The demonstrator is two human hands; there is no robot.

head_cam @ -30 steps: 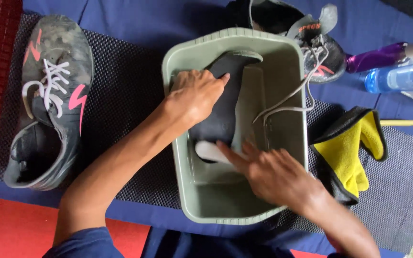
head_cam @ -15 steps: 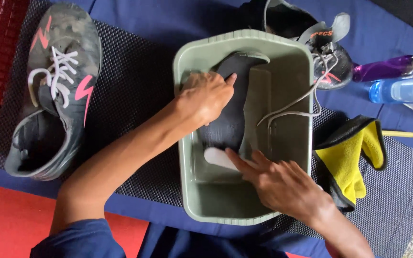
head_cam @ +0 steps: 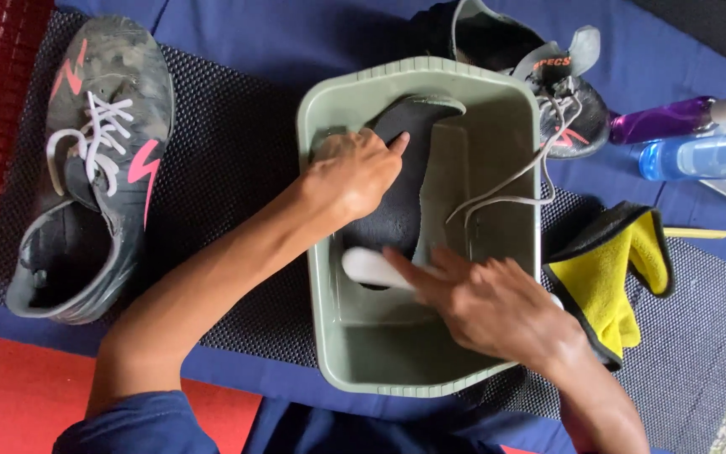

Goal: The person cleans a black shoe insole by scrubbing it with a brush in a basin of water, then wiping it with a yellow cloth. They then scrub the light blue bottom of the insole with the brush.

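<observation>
We work inside a grey-green plastic basin [head_cam: 329,336] set on a black mesh mat [head_cam: 237,168] over blue cloth [head_cam: 296,34]. A dark insole [head_cam: 397,202] lies lengthwise in the basin, toe end propped against the far wall, approx. centre-left.

L hand [head_cam: 350,172]: fingers curled over the insole's left edge, pressing it down, index finger extended along the top. Hand is closed on the insole.

R hand [head_cam: 497,307]: wrapped around a white brush [head_cam: 371,267], whose head sits on the near end of the insole, just in front of the L hand. The two hands are near each other but not touching; insole spans betw. them.

A white lace [head_cam: 497,181] trails over the basin's right rim.

Surroundings: a dark shoe w/ pink marks [head_cam: 94,160] to the left on the mat; a second shoe [head_cam: 539,76] behind the basin; a yellow-and-black cloth [head_cam: 607,277] on the right; purple bottle [head_cam: 657,122] and blue bottle [head_cam: 699,155] at far right.
</observation>
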